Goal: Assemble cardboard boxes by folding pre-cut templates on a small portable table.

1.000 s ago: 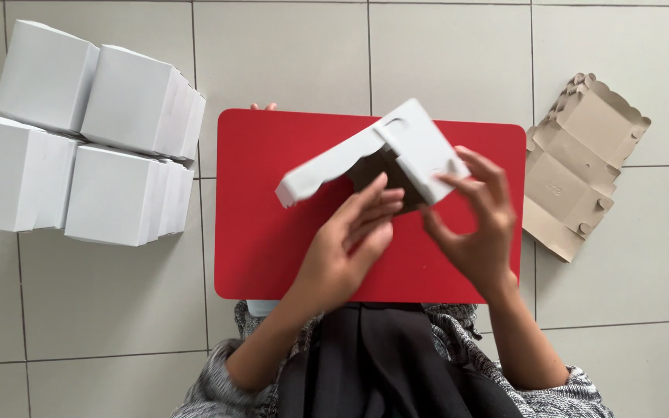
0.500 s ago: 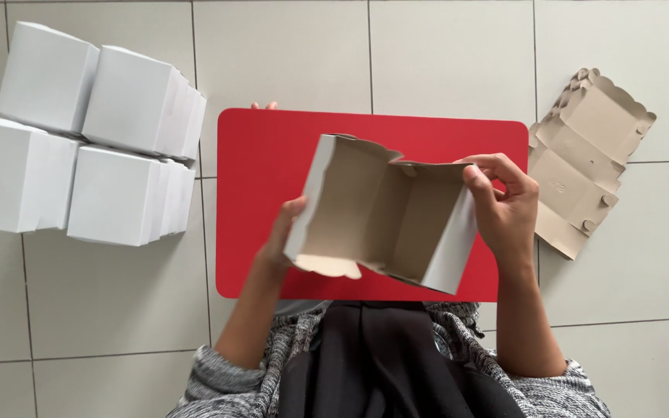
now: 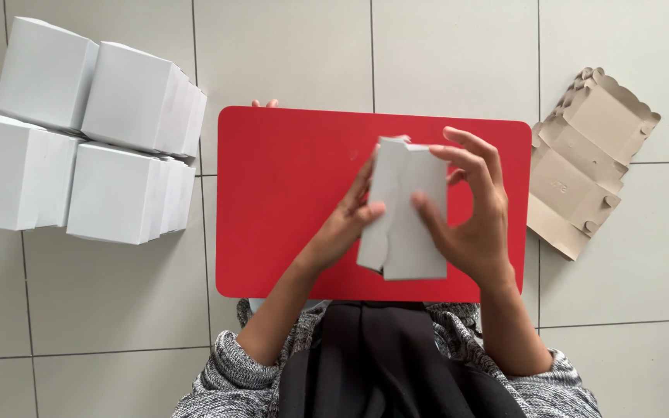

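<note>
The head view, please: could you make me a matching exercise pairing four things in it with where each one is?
Things:
1. half-folded white box
2. red mat
3. flat brown cardboard blank
4. stack of folded white boxes

Places:
A. on the tiled floor at the left of the picture
B. held between both hands
C. on the floor just right of the mat
D. on the floor under the hands

Pairs: 1-B, 2-D, 3-C, 4-A

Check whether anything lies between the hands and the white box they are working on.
Nothing visible does. The left hand and right hand both grip the white box directly, above the red mat.
</note>
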